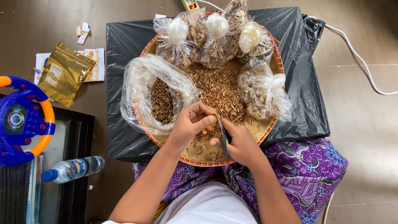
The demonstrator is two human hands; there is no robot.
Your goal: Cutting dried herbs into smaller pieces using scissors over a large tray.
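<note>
A round woven tray (271, 120) with a red rim rests on a black plastic sheet in front of my lap. Loose brown dried pieces (217, 89) are heaped in its middle. My left hand (188, 124) pinches a small brown piece over the tray's near side. My right hand (240, 143) grips a pair of dark scissors (222, 132), whose blades point up at that piece. An open clear bag (153, 95) of dried brown bits lies at the tray's left, right beside my left hand.
Several knotted clear bags (215, 39) of dried material fill the tray's far side, another (259, 89) lies at its right. A gold pouch (64, 72), a blue toy steering wheel (20, 120) and a water bottle (72, 169) are at the left. A white cable (358, 58) runs at the right.
</note>
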